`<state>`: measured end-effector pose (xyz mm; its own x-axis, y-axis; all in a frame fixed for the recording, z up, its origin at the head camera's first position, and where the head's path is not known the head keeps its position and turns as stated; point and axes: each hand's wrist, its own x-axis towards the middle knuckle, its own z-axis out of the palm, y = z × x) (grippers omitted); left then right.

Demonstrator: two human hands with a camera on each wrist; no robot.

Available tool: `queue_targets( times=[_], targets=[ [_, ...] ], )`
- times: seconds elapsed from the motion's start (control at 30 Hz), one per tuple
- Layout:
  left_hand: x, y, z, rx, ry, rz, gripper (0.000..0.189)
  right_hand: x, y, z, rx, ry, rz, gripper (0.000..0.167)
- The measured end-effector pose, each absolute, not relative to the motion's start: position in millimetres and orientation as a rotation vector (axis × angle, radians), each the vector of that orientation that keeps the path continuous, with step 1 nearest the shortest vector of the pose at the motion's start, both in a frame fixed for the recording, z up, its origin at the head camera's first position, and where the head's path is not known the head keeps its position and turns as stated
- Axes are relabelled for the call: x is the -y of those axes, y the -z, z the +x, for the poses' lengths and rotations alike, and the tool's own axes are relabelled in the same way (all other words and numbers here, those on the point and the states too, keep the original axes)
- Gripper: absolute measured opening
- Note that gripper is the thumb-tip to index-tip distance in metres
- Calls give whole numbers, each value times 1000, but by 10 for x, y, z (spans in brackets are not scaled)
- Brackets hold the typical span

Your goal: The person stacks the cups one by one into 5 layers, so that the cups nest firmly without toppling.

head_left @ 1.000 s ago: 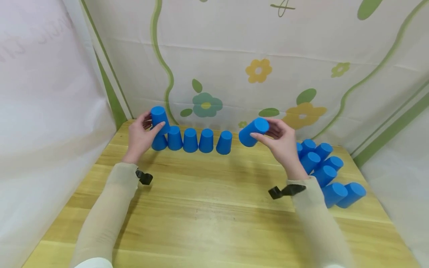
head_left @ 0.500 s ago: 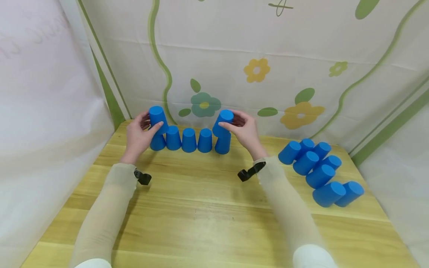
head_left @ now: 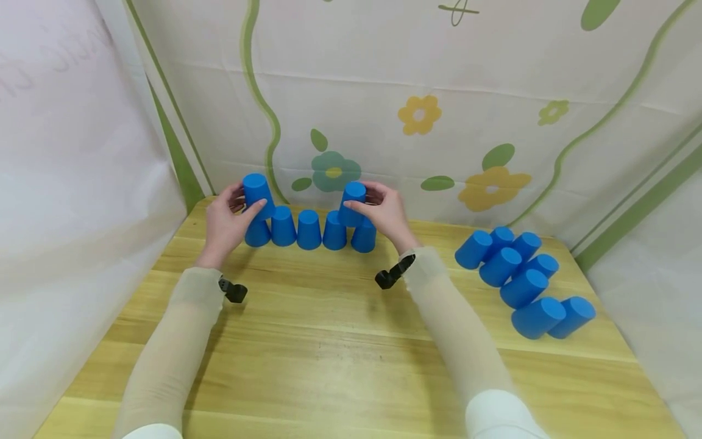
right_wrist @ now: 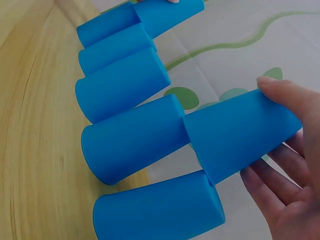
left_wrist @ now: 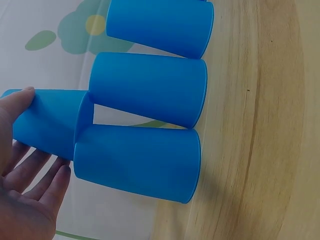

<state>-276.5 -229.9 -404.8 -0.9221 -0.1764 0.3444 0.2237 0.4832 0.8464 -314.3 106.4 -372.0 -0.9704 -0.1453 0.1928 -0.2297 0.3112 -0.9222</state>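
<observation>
Blue cups, one in each hand, on top of a row

From my head, I see five cups in a row, upside down on the wooden table. My left hand has the left cup over the first two. My right hand has the right cup over the last two. Eight more cups stand off to the right, well apart from the row. I think I am starting the second layer, with one cup for each end. The next move seems to call for a soft let-go — fingers spreading a little, with no bump. The backs of both held cups are hidden from up here.

From my left wrist, my thumb is on one side of the left cup and my fingers are on the other, only as far apart as the cup is wide. Its rim looks to touch the two cups under it. I cannot tell how hard I squeeze. Another row cup is cut off at the top.

From my right wrist, thumb and fingers hold the right cup the same way, near its narrow end. Its rim meets two row cups — but whether they bear its weight, I cannot tell. The nearest row cup is cut off at the bottom.
</observation>
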Motion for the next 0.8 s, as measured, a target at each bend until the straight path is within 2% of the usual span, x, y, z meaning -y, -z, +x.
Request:
queue_targets(
  times=[0.4, 0.8],
  targets=[
    [2278, 4015, -2742, 2292, 1415, -73, 76, -1142, 3744, -3090, 2447, -1765, 442, 69],
    [1955, 3584, -2537, 2115, 1270, -247, 65, -1525, 3586, -2843, 2282, -1764, 539, 62]
  ],
)
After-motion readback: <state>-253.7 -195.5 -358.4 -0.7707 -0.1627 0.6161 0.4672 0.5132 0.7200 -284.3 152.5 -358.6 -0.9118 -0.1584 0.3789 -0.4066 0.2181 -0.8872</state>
